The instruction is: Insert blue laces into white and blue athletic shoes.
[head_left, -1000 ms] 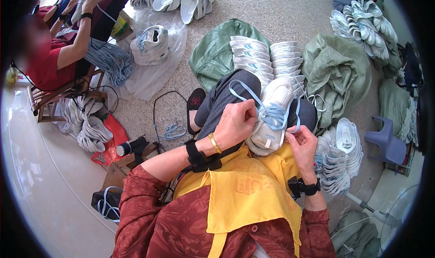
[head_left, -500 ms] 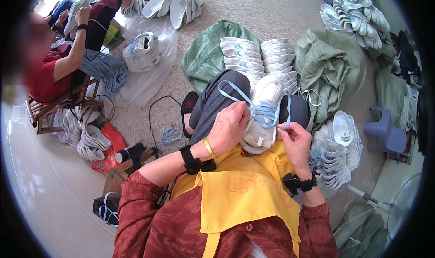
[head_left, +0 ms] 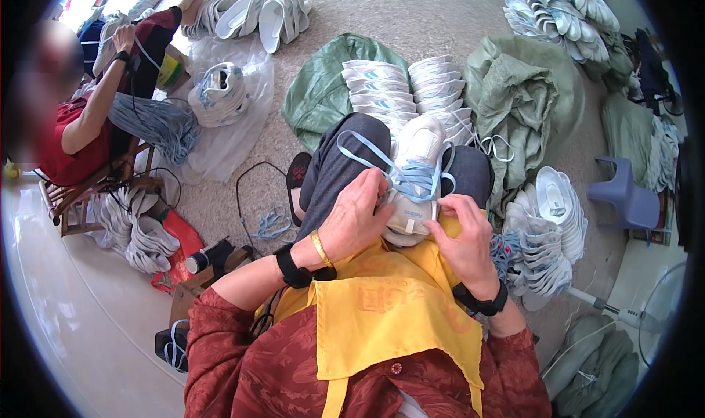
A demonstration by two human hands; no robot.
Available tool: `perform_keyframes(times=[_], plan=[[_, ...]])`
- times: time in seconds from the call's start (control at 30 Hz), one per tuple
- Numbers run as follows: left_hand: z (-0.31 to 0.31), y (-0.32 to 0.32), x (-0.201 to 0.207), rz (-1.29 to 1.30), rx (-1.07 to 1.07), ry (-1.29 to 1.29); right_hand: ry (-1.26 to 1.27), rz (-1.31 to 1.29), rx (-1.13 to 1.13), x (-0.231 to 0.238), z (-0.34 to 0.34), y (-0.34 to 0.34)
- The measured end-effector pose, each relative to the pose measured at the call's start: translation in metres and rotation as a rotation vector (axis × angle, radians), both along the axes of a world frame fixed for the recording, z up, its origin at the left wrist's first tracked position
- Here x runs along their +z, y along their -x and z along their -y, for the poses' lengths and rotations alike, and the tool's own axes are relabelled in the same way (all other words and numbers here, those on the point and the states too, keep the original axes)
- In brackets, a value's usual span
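Head view: the right hand point(head_left: 461, 234) pinches the near right edge of a white shoe point(head_left: 424, 142) between thumb and forefinger. Just left of that pinch, the left hand point(head_left: 356, 211) curls against the shoe's other side; its fingertips are partly hidden, so whether they grip anything I cannot tell. Between both hands the shoe rests toe outward, its pale blue lace point(head_left: 417, 181) looping out on either side. Beyond the grip stand stacked white shoes point(head_left: 378, 87), flanked by green sacks point(head_left: 540, 87); farther left sits a co-worker point(head_left: 70, 157).
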State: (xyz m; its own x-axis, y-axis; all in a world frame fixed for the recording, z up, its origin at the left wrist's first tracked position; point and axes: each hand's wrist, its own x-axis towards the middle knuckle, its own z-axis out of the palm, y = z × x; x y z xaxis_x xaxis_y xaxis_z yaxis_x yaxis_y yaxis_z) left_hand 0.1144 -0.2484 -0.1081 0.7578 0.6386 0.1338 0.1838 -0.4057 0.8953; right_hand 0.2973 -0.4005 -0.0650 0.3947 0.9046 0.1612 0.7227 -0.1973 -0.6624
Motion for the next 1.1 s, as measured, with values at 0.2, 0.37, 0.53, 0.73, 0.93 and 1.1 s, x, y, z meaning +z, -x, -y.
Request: perform_keyframes(times=[0.2, 0.37, 0.53, 0.73, 0.93, 1.1], plan=[[0.003, -0.001, -0.004, -0.031, -0.018, -0.183, 0.031, -0.092, -0.1, -0.005, -0.003, 0.001], [0.002, -0.001, -0.004, -0.043, -0.036, -0.18, 0.007, -0.158, -0.181, -0.014, -0.004, 0.002], [0.002, -0.002, -0.005, -0.042, -0.038, -0.201, -0.033, 0.123, 0.019, -0.015, -0.003, 0.002], [0.002, -0.006, -0.008, -0.014, -0.023, -0.212, 0.12, 0.306, 0.232, -0.007, -0.003, -0.002], [-0.001, -0.011, -0.011, 0.027, 0.002, -0.204, 0.037, 0.304, 0.283, -0.014, -0.014, -0.017], [-0.006, -0.02, -0.008, 0.028, 0.017, -0.2, -0.019, 0.23, 0.258, -0.014, -0.022, -0.029]])
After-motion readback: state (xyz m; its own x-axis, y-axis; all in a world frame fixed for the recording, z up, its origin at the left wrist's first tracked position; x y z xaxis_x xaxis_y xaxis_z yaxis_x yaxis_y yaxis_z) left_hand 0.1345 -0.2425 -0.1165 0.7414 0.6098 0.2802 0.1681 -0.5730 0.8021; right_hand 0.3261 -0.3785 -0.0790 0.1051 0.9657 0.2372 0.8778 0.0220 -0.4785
